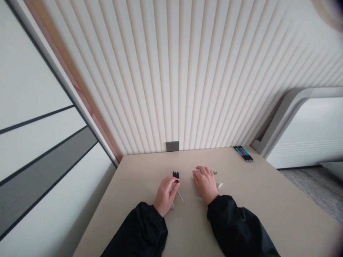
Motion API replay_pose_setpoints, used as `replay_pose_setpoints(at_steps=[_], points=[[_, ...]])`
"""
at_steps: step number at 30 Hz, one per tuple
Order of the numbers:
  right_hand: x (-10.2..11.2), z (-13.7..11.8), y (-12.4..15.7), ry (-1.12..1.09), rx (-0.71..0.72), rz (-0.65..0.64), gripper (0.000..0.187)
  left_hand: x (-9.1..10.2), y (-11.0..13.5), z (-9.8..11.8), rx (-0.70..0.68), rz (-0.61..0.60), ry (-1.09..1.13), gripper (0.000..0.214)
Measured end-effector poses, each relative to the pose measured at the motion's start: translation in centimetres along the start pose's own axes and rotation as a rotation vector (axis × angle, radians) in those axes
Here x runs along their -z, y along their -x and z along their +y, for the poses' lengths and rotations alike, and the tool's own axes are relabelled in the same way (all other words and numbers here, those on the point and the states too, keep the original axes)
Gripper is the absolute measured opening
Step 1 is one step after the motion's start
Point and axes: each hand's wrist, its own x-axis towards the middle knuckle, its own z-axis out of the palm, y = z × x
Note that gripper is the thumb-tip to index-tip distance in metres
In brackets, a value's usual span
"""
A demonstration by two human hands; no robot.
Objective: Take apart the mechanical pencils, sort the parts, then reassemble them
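My left hand [166, 194] rests on the beige table [268, 200], fingers curled around thin pen parts with a small black tip at the fingertips. A thin pen refill [180, 196] pokes out beside it. Small black caps [175, 174] stand just beyond that hand. My right hand [205, 184] lies palm down with fingers bent over small pieces; a short metal part [214, 172] shows past its fingertips and a white bit [220, 185] lies at its right side. Both arms wear black sleeves.
A bundle of pens [243, 153] with teal, red and black barrels lies at the table's far right edge. A grey wall socket [172, 146] sits on the ribbed wall behind the table. A white padded piece of furniture [305, 132] stands at the right, a panelled cabinet [34, 142] at the left.
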Motion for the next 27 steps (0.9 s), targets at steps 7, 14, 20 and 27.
replay_pose_setpoints(at_steps=[7,14,20,27], points=[[-0.7,1.5,-0.1,0.166,-0.053,-0.038,0.021,0.0,0.1,-0.1,0.001,-0.033,-0.010,0.017],[-0.3,1.5,0.1,0.137,-0.065,-0.037,0.021,0.0,-0.2,0.0,0.147,0.001,0.085,0.023],[-0.3,2.0,0.2,0.145,-0.108,-0.037,0.021,0.0,-0.2,-0.3,0.230,0.058,0.119,0.028],[-0.9,2.0,0.0,0.117,-0.130,-0.008,0.020,0.1,-0.1,-0.2,0.221,0.027,0.136,0.027]])
